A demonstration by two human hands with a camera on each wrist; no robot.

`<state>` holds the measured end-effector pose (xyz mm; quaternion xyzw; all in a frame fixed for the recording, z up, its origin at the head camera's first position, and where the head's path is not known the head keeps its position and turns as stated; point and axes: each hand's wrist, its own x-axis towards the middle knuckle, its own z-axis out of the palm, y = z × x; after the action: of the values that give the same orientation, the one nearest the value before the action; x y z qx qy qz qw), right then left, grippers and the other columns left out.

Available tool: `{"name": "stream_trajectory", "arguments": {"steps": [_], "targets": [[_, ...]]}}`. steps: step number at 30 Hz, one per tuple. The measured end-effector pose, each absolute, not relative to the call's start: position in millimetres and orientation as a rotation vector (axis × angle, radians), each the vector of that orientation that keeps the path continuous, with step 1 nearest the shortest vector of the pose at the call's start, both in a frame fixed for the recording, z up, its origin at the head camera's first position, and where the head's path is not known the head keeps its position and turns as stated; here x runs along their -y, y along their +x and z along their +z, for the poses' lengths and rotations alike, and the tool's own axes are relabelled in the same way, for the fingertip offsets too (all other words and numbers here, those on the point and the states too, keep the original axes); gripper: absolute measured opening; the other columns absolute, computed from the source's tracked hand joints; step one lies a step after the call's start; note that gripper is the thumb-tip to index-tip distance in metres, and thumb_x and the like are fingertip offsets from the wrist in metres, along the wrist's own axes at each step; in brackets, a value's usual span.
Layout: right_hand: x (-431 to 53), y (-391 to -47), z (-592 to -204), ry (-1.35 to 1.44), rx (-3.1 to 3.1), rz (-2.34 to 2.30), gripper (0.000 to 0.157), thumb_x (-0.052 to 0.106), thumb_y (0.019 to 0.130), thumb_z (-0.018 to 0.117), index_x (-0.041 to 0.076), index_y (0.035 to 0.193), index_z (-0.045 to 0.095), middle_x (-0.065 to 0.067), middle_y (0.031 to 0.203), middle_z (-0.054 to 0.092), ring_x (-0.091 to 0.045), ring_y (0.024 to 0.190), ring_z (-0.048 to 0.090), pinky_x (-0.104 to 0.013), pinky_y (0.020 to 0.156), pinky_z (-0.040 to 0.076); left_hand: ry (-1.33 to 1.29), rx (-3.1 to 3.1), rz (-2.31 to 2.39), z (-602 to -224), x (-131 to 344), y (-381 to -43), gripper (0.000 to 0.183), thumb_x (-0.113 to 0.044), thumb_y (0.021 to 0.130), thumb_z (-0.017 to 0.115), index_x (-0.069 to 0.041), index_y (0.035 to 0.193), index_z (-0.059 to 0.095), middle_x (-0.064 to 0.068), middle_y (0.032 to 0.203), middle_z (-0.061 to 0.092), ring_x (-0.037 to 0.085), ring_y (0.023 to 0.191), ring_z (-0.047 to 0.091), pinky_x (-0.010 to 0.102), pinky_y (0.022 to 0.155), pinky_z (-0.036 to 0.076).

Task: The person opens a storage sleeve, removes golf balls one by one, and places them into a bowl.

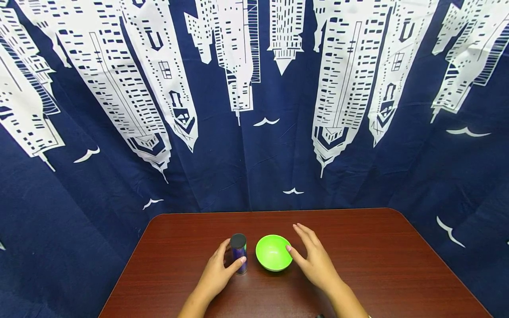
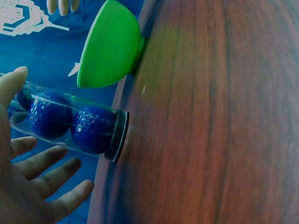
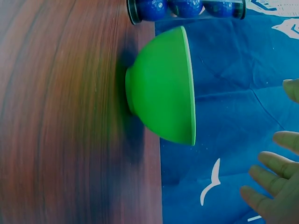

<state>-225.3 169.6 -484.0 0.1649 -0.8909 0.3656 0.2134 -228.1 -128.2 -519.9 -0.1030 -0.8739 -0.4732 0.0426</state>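
A clear tube point(image 1: 239, 255) with a black cap stands upright on the table, holding three dark blue dimpled balls point(image 2: 93, 129) that look like golf balls. My left hand point(image 1: 216, 270) is around it, thumb at the near side and fingers spread past the far side, without curling in on it. Just right of the tube sits a bright green bowl point(image 1: 273, 251), upright; its inside looks bare in the head view. On the bowl's right, my right hand point(image 1: 317, 261) hovers with fingers extended and parted, the thumb overlapping the rim in the head view. Nothing is in this hand.
The dark red-brown wooden table point(image 1: 191, 229) has rounded far corners. Behind and beside it hangs a navy cloth point(image 1: 222, 176) printed with white upside-down buildings and birds. A small dark object point(image 1: 320, 316) shows at the bottom edge, by the right forearm.
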Motion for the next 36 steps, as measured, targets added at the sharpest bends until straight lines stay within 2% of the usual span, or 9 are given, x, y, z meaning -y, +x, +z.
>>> {"name": "stream_trajectory", "arguments": {"steps": [4, 11, 21, 26, 31, 36], "targets": [[-165.5, -223.2, -484.2, 0.484, 2.461, 1.023, 0.063, 0.031, 0.093, 0.074, 0.017, 0.149, 0.049, -0.009, 0.152, 0.048, -0.036, 0.138, 0.051, -0.06, 0.106, 0.046, -0.33, 2.668, -1.465, -522.7, 125.8, -229.1, 0.078, -0.055, 0.094, 0.064, -0.008, 0.15, 0.04, 0.024, 0.143, 0.055, 0.044, 0.131, 0.055, 0.056, 0.099, 0.052], [-159.0, -221.2, -484.0, 0.528, 2.443, 1.026, 0.059, 0.03, 0.093, 0.074, 0.019, 0.147, 0.051, -0.002, 0.15, 0.05, -0.029, 0.138, 0.053, -0.055, 0.107, 0.047, -0.305, 2.667, -1.487, -526.1, 123.2, -230.7, 0.068, -0.053, 0.094, 0.065, -0.013, 0.145, 0.046, 0.015, 0.133, 0.063, 0.031, 0.124, 0.062, 0.046, 0.094, 0.056], [-149.3, -218.9, -483.2, 0.571, 2.425, 1.069, 0.056, 0.029, 0.094, 0.073, 0.022, 0.145, 0.053, 0.0, 0.145, 0.055, -0.021, 0.135, 0.055, -0.051, 0.108, 0.046, -0.367, 2.663, -1.564, -529.0, 121.2, -230.6, 0.054, -0.038, 0.098, 0.066, -0.011, 0.14, 0.047, 0.021, 0.133, 0.062, 0.036, 0.119, 0.065, 0.048, 0.092, 0.058], [-142.6, -217.9, -483.8, 0.591, 2.395, 1.067, 0.055, 0.025, 0.092, 0.075, 0.022, 0.143, 0.055, 0.006, 0.141, 0.057, -0.017, 0.13, 0.058, -0.046, 0.106, 0.049, -0.366, 2.663, -1.559, -527.0, 121.3, -229.8, 0.051, -0.04, 0.097, 0.066, -0.014, 0.138, 0.049, 0.017, 0.131, 0.064, 0.033, 0.118, 0.065, 0.045, 0.091, 0.058], [-136.7, -217.2, -484.7, 0.627, 2.375, 1.072, 0.054, 0.024, 0.092, 0.075, 0.02, 0.143, 0.056, 0.006, 0.14, 0.058, -0.016, 0.128, 0.06, -0.041, 0.104, 0.051, -0.371, 2.669, -1.497, -523.6, 120.0, -228.2, 0.054, -0.041, 0.096, 0.068, -0.014, 0.14, 0.051, 0.014, 0.128, 0.065, 0.028, 0.115, 0.066, 0.04, 0.087, 0.059], [-131.1, -216.7, -484.0, 0.656, 2.366, 1.083, 0.052, 0.023, 0.092, 0.075, 0.02, 0.141, 0.057, 0.005, 0.138, 0.059, -0.017, 0.126, 0.061, -0.041, 0.103, 0.051, -0.396, 2.67, -1.409, -518.0, 116.6, -225.6, 0.056, -0.042, 0.095, 0.069, -0.014, 0.141, 0.052, 0.012, 0.132, 0.064, 0.031, 0.118, 0.066, 0.049, 0.093, 0.057]]}}
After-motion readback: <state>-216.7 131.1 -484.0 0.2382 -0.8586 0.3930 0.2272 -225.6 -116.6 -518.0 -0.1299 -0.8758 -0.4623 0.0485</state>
